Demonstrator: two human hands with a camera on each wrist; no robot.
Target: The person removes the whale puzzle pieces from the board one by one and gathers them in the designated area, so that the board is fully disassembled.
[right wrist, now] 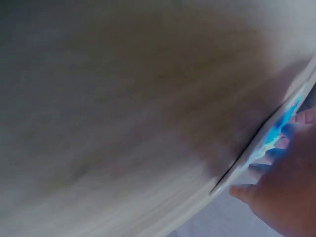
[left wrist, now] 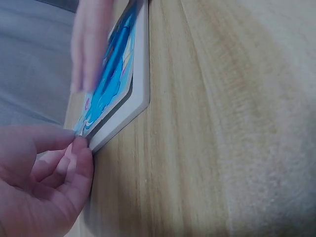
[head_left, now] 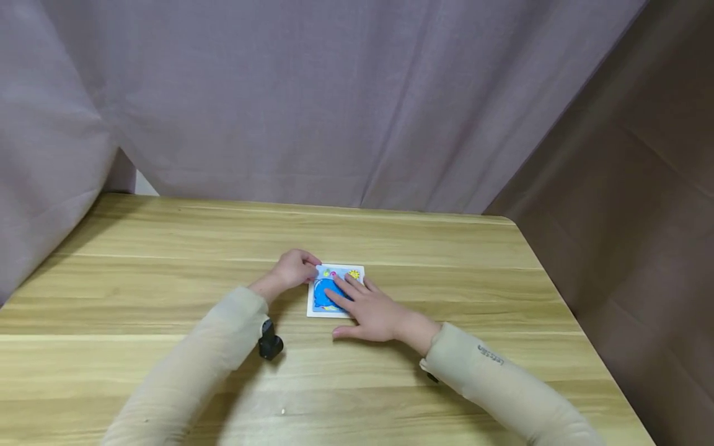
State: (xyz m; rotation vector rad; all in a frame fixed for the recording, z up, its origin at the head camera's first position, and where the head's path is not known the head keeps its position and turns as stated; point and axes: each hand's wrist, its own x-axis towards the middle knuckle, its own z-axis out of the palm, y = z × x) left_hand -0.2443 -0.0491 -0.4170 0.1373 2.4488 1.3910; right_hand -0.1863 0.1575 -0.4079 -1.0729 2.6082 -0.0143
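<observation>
A mauve-grey fabric curtain [head_left: 251, 111] hung behind a pale wood-grained surface [head_left: 167, 297]. A small square white-bordered board with a bright blue cartoon picture [head_left: 320, 298] lay flat on it, between the person's two hands.

The left hand [head_left: 292, 271] had thumb and fingertips pinched at the board's far left corner; so slight a grip could have slipped, and a hard pull there might have lifted or bent the edge. The right hand [head_left: 375, 313] was spread over the picture's right part, fingers extended and grasping nothing; whether they pressed or hovered could not be told. A lopsided push from that side might have skewed the board or twisted it out of the pinch.

The picture showed a large rounded blue shape on a lighter ground, with a yellow sun [head_left: 354, 274] at the far right and small pink and yellow-green marks near the far edge. Seen from the left wrist, the white border [left wrist: 134, 106] looked thick and smooth, a dark gap separating it from the picture's left side.
</observation>
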